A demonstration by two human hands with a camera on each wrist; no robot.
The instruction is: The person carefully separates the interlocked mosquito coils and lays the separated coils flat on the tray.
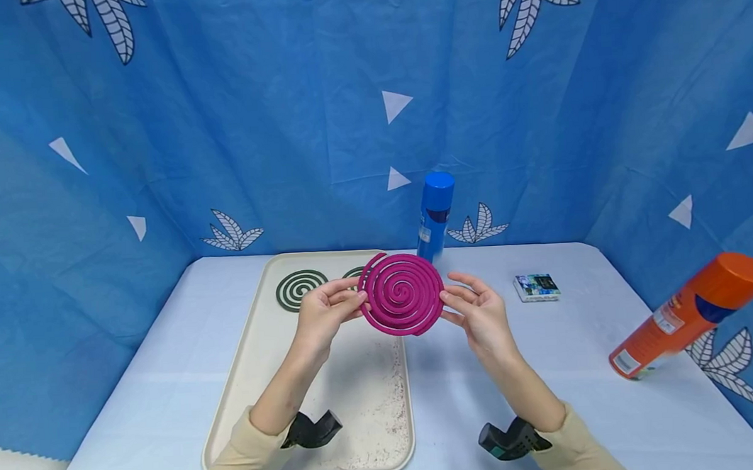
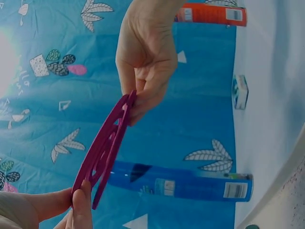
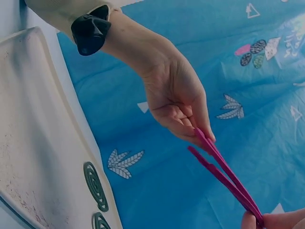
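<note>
A magenta mosquito coil [image 1: 401, 290] is held up face-on, above the right edge of a cream tray [image 1: 334, 407]. My left hand [image 1: 324, 310] pinches its left rim between thumb and fingers. On the opposite rim, my right hand [image 1: 483, 316] holds it with thumb and fingertips, other fingers spread. Seen edge-on in the left wrist view, the coil [image 2: 107, 136] shows two thin layers standing slightly apart; the right wrist view shows the same gap. At the tray's far end lies a dark green coil [image 1: 300, 291], with a second green coil [image 3: 99, 221] beside it, partly hidden in the head view.
A blue spray can [image 1: 432, 221] stands behind the magenta coil. To the right are a small patterned box [image 1: 537, 288] and, nearer, an orange spray can [image 1: 690, 314]. Blue patterned cloth [image 1: 281, 126] hangs around the white table [image 1: 588, 366].
</note>
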